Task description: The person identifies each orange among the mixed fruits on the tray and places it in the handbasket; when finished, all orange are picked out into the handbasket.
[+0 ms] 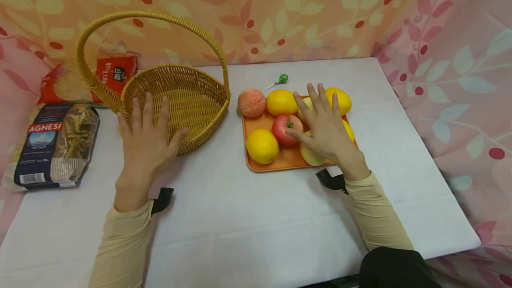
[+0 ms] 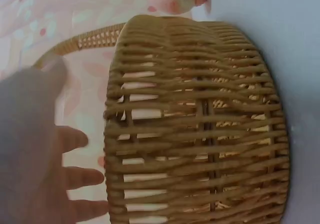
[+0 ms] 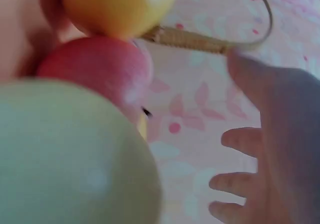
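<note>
My left hand (image 1: 146, 150), fingers spread, hovers over the near left part of a wicker basket (image 1: 196, 106) with a tall arched handle. In the left wrist view its fingers (image 2: 82, 178) reach past the basket's woven rim. Above an orange tray (image 1: 255, 123), my right hand (image 1: 326, 130) has its fingers spread and grips nothing. The tray bears a red apple (image 1: 282, 133), a peach (image 1: 251, 102), several yellow fruits (image 1: 262, 146) and a pale green fruit (image 1: 312, 157). My right hand partly hides some of them.
A green lollipop (image 1: 283, 78) lies behind the tray. Left of the basket are a bag of pasta (image 1: 44, 146) and a red packet (image 1: 116, 72), partly behind the handle. Flowered cloth (image 1: 260, 12) hangs along the back and sides of the white table (image 1: 224, 230).
</note>
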A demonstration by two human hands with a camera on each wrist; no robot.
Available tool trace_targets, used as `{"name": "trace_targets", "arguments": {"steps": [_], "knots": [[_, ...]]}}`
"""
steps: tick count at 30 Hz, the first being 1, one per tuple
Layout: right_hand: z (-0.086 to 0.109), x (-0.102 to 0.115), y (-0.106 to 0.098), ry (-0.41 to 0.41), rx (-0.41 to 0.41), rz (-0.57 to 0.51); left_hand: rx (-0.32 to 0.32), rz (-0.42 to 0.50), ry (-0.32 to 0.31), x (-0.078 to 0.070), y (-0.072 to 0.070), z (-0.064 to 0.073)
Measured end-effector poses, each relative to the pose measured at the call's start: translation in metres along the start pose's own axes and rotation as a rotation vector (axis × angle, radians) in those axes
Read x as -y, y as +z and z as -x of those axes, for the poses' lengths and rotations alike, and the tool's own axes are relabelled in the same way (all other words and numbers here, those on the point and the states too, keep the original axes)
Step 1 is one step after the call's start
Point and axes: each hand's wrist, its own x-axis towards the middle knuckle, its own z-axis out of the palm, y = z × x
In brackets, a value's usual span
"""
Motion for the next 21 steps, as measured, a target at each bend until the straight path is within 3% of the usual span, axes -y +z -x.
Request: {"name": "trace_targets", "arguments": {"steps": [2, 5, 7, 9, 15, 21], "knots": [[0.0, -0.008, -0.007, -0.011, -0.055, -0.038, -0.087, 0.04, -0.011, 0.002, -0.002, 0.0], [0.004, -0.022, -0.017, 0.008, -0.106, -0.078, -0.3, 0.109, -0.004, 0.008, -0.003, 0.001], [0.007, -0.031, -0.025, 0.056, -0.084, -0.098, -0.438, 0.16, -0.008, 0.013, -0.002, 0.001], [0.01, -0.038, -0.032, 0.119, -0.03, -0.116, -0.514, 0.213, -0.046, 0.019, -0.003, 0.002], [0.018, -0.053, -0.043, 0.225, 0.128, -0.138, -0.559, 0.379, -0.243, 0.034, -0.005, 0.002], [0.019, -0.061, -0.042, 0.286, 0.286, -0.165, -0.536, 0.435, -0.429, 0.05, 0.0, 0.001]]}}
